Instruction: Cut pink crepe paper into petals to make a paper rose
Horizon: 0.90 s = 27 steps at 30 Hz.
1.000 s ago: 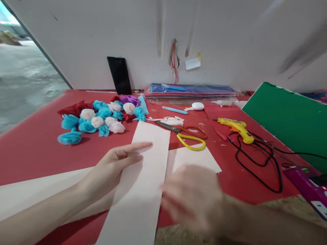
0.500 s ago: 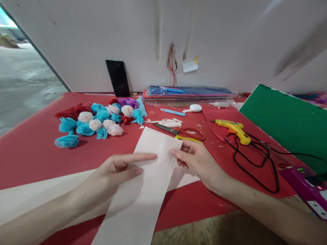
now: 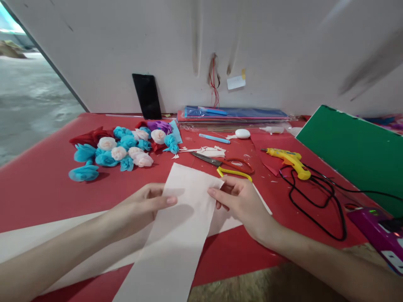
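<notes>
Head view: gripping near far end a long strip of smooth, matte white paper point(image 3: 179, 235). Pinching its L edge btwn thumb (atop) & fingers (beneath) of L hand point(image 3: 141, 207); pinching its upper R corner btwn thumb & fingers of R hand point(image 3: 241, 203). Held btwn the two, angled across a 2nd white sheet point(image 3: 116, 251) on red bench point(image 3: 47, 184), near metal-bladed scissors point(image 3: 214, 160) w/ looped red & yellow handles, R of ruffled blue & pale flowers point(image 3: 127, 141), L of yellow glue gun point(image 3: 289, 158).

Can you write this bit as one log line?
left hand: holds white paper strip by left edge | right hand: pinches its top right corner | scissors: unheld
</notes>
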Each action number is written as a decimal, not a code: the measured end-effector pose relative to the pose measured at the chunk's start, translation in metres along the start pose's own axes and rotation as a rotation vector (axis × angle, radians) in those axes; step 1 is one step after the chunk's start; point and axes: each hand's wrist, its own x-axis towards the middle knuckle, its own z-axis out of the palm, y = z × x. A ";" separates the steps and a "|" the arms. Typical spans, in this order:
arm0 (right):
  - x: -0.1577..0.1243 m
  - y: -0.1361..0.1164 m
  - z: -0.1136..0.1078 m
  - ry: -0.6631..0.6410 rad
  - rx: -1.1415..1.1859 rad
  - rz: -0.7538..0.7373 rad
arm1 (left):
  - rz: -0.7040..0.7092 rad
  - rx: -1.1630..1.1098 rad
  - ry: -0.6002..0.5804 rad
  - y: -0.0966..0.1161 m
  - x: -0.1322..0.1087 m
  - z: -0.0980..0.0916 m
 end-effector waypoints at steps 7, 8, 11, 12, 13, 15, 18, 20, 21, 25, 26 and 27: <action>0.001 0.001 -0.002 -0.015 0.026 -0.017 | -0.071 0.237 0.035 0.002 0.004 0.005; 0.001 0.002 -0.002 -0.014 0.035 -0.017 | -0.079 0.249 0.039 0.003 0.005 0.005; 0.004 0.003 -0.004 -0.019 0.085 -0.011 | -0.092 0.216 0.038 0.006 0.008 0.005; 0.004 0.003 -0.004 -0.036 0.111 -0.001 | -0.093 0.187 0.036 0.008 0.009 0.006; 0.004 0.003 -0.004 -0.067 0.143 0.018 | -0.092 0.149 0.045 0.010 0.010 0.007; 0.002 0.001 -0.002 -0.164 0.206 0.083 | -0.071 0.072 0.089 0.014 0.012 0.011; -0.005 0.000 0.004 -0.294 0.255 0.207 | 0.002 -0.006 0.179 0.020 0.015 0.019; -0.010 0.000 0.009 -0.315 0.266 0.272 | 0.054 -0.013 0.207 0.022 0.017 0.023; -0.012 0.001 0.011 -0.310 0.271 0.302 | 0.077 -0.011 0.217 0.022 0.019 0.024; -0.020 0.002 0.014 -0.260 0.284 0.408 | 0.139 -0.002 0.249 0.025 0.024 0.026; -0.021 0.002 0.014 -0.255 0.286 0.426 | 0.141 -0.003 0.260 0.027 0.025 0.026; -0.023 0.001 0.014 -0.256 0.287 0.441 | 0.135 -0.004 0.274 0.029 0.025 0.027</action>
